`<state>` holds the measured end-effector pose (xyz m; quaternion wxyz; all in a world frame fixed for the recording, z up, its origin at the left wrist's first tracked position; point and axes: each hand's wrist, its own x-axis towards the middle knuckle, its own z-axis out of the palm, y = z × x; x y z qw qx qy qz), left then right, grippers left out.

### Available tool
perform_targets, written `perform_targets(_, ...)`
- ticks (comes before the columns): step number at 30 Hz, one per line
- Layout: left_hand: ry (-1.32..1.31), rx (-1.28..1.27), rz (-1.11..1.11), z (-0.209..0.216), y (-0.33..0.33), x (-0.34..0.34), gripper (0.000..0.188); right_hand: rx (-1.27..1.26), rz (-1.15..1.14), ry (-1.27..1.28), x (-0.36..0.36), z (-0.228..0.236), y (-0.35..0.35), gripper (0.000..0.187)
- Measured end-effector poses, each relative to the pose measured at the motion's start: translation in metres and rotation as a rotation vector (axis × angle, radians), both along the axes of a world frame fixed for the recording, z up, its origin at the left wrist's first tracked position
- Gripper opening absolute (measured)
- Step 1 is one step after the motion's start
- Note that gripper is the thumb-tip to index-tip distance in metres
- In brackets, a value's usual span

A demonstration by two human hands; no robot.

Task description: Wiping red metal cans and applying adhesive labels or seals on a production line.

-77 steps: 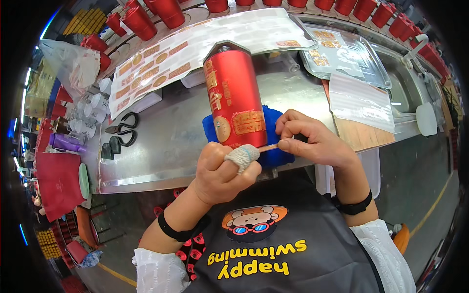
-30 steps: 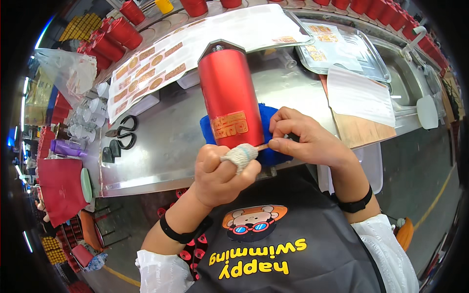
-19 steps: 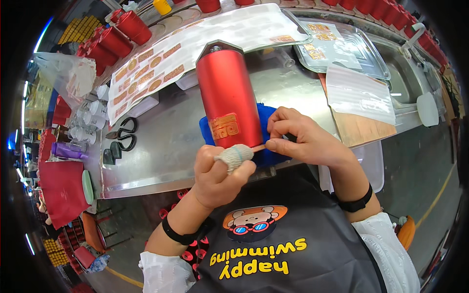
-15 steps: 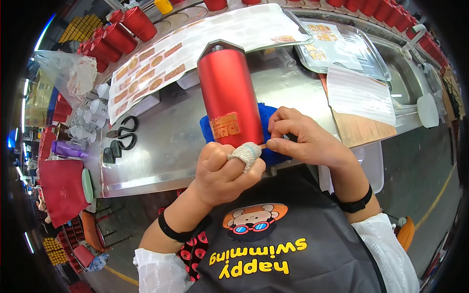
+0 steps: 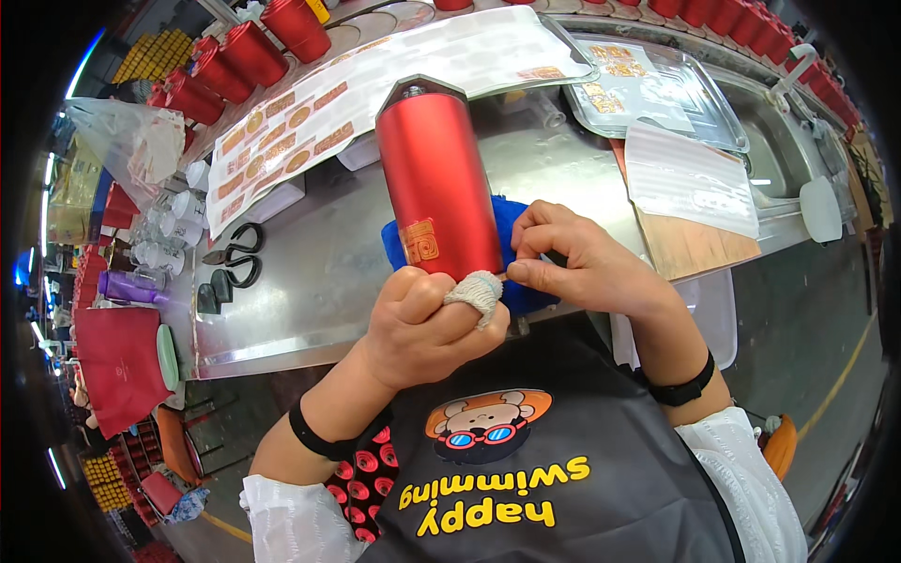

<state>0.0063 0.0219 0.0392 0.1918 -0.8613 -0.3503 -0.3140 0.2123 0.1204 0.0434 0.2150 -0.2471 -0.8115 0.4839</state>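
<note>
A red metal cylinder lies lengthwise before me, its far end against a dark angled holder. A gold-and-red sticker sits on its near left side. My left hand is closed around the cylinder's near end, with a knitted cover on one digit. Beside the near right edge my right hand pinches something thin and tan, too small to name. Blue cloth shows under the cylinder on both sides.
Black-handled scissors lie left on the metal table. A sticker sheet spans the back. Right are a metal tray, a white foam sheet over a wooden board, and a sink. Red cylinders line the far edge.
The cylinder has turned a little, carrying its sticker leftward. My left hand and forearm have shifted slightly left. Red cylinders at the back left have moved right.
</note>
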Motion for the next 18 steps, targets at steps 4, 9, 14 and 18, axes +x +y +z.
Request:
perform_targets(4, -0.063, -0.026, -0.021, -0.009, -0.003, -0.006, 0.023, -0.014, -0.012, 0.008, -0.001, 0.003, -0.001, 0.021)
perform_targets(9, -0.168, -0.028, 0.024, -0.014, -0.008, -0.005, 0.026, 0.060, 0.004, -0.007, -0.003, 0.002, -0.001, 0.020)
perform_targets(14, -0.058, -0.047, -0.011, 0.002, -0.003, -0.001, 0.024, 0.027, -0.010, -0.045, -0.004, 0.003, -0.003, 0.021)
perform_targets(18, -0.020, -0.061, -0.034, 0.005, 0.000, 0.000, 0.023, 0.023, -0.039, -0.035, -0.003, 0.002, -0.004, 0.020)
